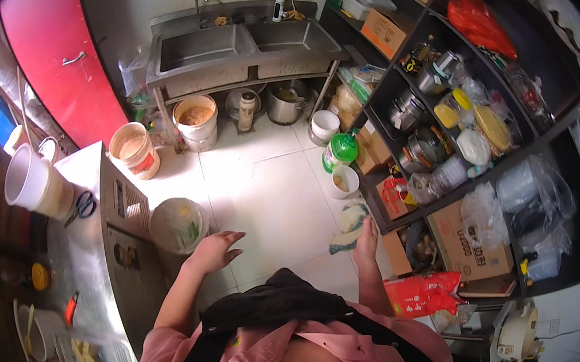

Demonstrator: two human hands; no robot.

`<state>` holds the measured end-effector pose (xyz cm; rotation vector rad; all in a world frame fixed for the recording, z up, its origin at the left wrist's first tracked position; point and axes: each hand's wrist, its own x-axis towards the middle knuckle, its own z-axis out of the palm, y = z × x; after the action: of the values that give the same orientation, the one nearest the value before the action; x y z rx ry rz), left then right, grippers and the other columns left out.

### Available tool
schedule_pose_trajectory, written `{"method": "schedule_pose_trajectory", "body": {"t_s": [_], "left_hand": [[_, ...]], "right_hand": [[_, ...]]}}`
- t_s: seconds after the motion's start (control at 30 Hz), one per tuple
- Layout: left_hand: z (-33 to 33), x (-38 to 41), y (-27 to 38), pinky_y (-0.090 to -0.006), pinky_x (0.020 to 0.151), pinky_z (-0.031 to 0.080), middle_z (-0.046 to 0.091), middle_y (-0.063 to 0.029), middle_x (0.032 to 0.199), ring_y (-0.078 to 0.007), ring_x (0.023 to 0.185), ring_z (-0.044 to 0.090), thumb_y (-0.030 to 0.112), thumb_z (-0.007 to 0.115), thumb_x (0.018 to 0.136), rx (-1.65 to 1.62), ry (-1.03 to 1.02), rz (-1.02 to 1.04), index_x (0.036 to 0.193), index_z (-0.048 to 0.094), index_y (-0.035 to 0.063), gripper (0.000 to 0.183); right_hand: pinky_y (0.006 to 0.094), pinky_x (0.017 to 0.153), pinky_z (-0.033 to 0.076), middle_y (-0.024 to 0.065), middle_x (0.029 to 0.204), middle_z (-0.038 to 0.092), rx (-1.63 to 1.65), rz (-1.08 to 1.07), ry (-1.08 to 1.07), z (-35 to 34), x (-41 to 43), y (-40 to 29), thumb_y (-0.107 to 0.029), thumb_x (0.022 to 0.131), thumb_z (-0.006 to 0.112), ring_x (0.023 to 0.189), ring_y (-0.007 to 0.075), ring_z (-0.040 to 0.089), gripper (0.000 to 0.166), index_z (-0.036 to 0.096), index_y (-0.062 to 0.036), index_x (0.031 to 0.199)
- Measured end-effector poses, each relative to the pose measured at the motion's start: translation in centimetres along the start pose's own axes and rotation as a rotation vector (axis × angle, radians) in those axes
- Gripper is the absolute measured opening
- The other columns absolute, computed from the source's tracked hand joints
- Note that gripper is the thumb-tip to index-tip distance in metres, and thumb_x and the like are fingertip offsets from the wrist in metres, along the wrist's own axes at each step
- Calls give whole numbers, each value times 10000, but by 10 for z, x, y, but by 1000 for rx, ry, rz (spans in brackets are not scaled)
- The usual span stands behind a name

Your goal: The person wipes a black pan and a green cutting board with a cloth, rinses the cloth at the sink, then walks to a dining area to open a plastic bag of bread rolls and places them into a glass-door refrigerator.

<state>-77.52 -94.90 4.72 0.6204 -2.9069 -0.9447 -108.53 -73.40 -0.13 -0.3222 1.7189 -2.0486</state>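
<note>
My left hand (217,251) is held out in the air with its fingers apart and nothing in it. Just beyond its wrist, in the picture, stands a round waste bin (179,226) with green scraps inside. On the other side, my right hand (366,239) hangs with its fingers extended and holds nothing. Beside it on the tiles lies a crumpled striped cloth (349,226). Farther along the same side are a small white tub (344,181) and a green detergent jug (340,152).
A steel double sink (245,49) stands at the far wall, with a white bucket (196,123) and a stockpot (285,106) beneath. Dark shelving (532,141) lines the right. A steel counter (88,229) on the left bears scissors (85,204). A red door (60,63) is behind it.
</note>
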Motion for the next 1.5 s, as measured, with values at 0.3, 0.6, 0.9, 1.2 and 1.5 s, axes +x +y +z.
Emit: {"method": "schedule_pose_trajectory", "body": {"t_s": [0.3, 0.6, 0.9, 1.2, 1.5], "left_hand": [[-76, 259, -115, -382, 865, 434, 541, -156, 1146, -330, 1015, 528, 237, 556, 821, -42, -51, 84, 1215, 482, 99, 423], [-210, 389, -233, -360, 859, 439, 575, -179, 1081, -326, 975, 557, 104, 571, 805, -245, 183, -245, 1182, 518, 69, 382], [-339, 586, -422, -351, 891, 408, 503, -112, 1229, -230, 1074, 525, 151, 694, 740, -821, 776, -164, 1249, 469, 90, 560], [-402, 763, -590, -332, 827, 456, 609, -88, 1011, -206, 959, 574, 255, 620, 820, -1198, 418, -110, 1185, 469, 8, 466], [-423, 826, -635, -430, 851, 464, 553, -135, 1103, -275, 979, 557, 374, 410, 916, -2344, 527, -305, 1201, 456, 39, 442]], "right_hand": [[288, 768, 432, 52, 976, 543, -174, -78, 115, 115, 286, 5, -327, 934, 383, 856, 150, 528, 376, 512, -5, 1080], [376, 913, 371, 157, 1100, 550, -502, -795, -632, 445, 547, -24, -88, 846, 491, 1057, 312, 496, 286, 534, -19, 1120], [292, 677, 442, 97, 782, 584, -437, -711, -894, 717, 680, -13, -171, 893, 495, 758, 188, 578, 164, 561, -24, 867], [295, 769, 450, 79, 906, 604, 48, 202, -1124, 894, 822, 41, -310, 914, 429, 812, 147, 566, 309, 553, -28, 950], [336, 779, 422, 117, 925, 599, -672, -422, -826, 1051, 1003, 218, -356, 828, 563, 854, 239, 559, 427, 529, -21, 1091]]}}
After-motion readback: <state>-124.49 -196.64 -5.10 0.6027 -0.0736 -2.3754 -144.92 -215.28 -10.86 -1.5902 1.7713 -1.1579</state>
